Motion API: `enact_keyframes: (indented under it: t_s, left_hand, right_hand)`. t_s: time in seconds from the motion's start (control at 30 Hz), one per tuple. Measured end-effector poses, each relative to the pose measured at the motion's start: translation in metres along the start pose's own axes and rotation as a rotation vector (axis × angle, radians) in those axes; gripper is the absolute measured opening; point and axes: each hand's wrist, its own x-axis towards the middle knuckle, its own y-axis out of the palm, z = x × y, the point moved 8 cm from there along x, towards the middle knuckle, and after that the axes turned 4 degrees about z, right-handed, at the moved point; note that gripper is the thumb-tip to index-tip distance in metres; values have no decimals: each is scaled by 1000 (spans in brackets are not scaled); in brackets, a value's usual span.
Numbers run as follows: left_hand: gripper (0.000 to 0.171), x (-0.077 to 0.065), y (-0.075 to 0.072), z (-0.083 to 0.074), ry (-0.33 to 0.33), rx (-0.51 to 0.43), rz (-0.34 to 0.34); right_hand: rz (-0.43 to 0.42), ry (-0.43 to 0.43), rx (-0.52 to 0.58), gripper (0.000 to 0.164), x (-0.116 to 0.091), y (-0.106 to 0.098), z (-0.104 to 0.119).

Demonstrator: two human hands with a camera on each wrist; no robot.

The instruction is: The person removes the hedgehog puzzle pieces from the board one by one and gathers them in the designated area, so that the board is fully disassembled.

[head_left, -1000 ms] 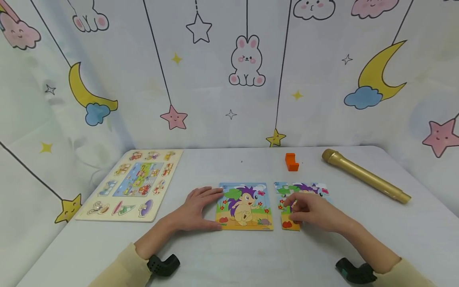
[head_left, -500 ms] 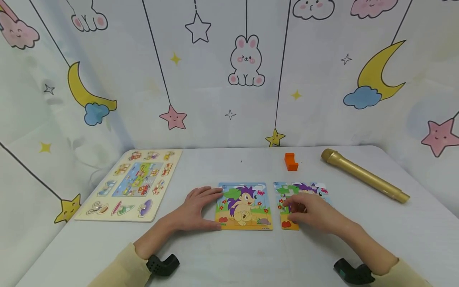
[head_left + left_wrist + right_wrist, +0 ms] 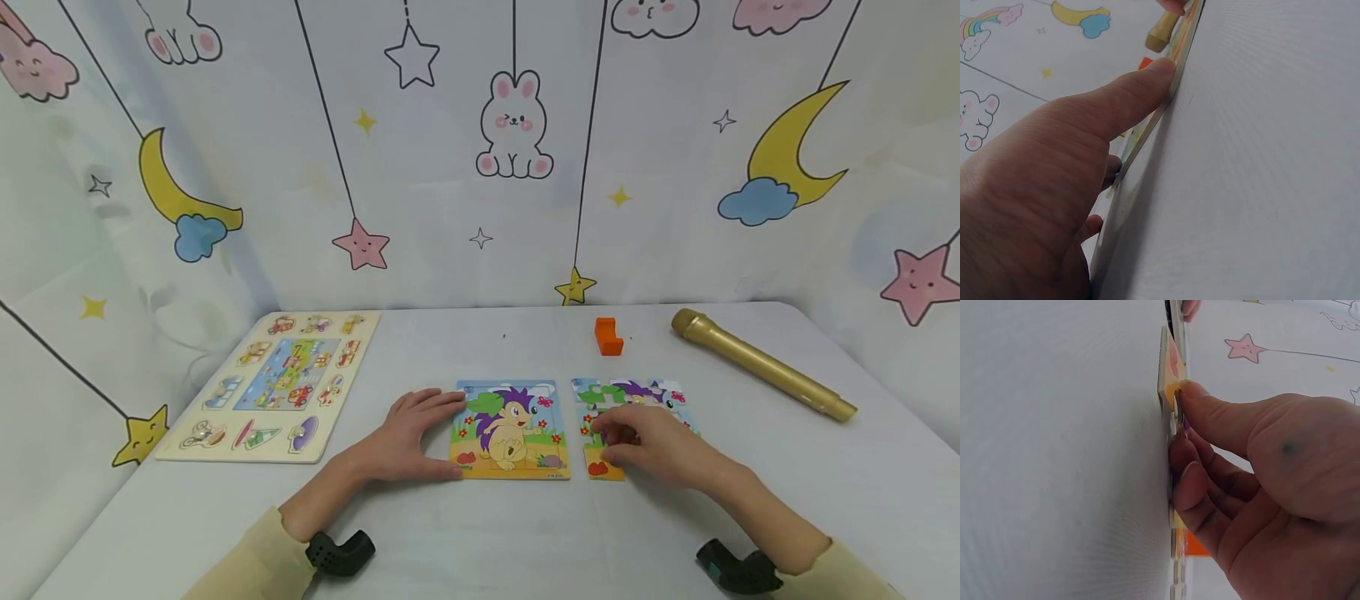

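Note:
A square hedgehog picture board (image 3: 517, 433) lies on the white table in front of me. My left hand (image 3: 405, 437) rests at its left side, thumb near the lower corner and long fingers straight toward the upper corner. In the left wrist view, the thumb (image 3: 1138, 90) touches the board's edge. Just right of the board lies a partly covered hedgehog jigsaw, its apple-printed puzzle piece (image 3: 604, 468) at the lower left. Over this jigsaw, my right hand (image 3: 660, 442) pinches a thin puzzle piece (image 3: 1179, 415) between thumb and curled fingers; the hand hides most of that piece.
Far left lies a cream wooden puzzle board (image 3: 247, 455) with picture pieces. Behind the jigsaw sits a small orange block (image 3: 609, 340). A gold microphone-shaped tube (image 3: 761, 364) lies slantwise at the back right. A printed curtain (image 3: 450, 192) hangs behind the table.
Both hands, the picture board and the jigsaw keep practically the same places. The whole view has shifted very slightly.

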Motion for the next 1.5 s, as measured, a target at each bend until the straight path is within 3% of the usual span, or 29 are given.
enact_keyframes:
  t_s: [0.53,0.9,1.2,1.5]
  left_hand:
    - [88,0,0,0,5,-4,-5]
    - [87,1,0,0,3,8,-8]
    - [88,0,2,3,-4,-7,-6]
    - [88,1,1,2,-9,-12,0]
  right_hand:
    - [-20,-19,-30,25,-1,3,3]
    - [-33,5,21,30,-1,-3,4]
    - [-58,-52,32,31,1,-5,15]
    - [-39,-22,53,37,17,0,31]
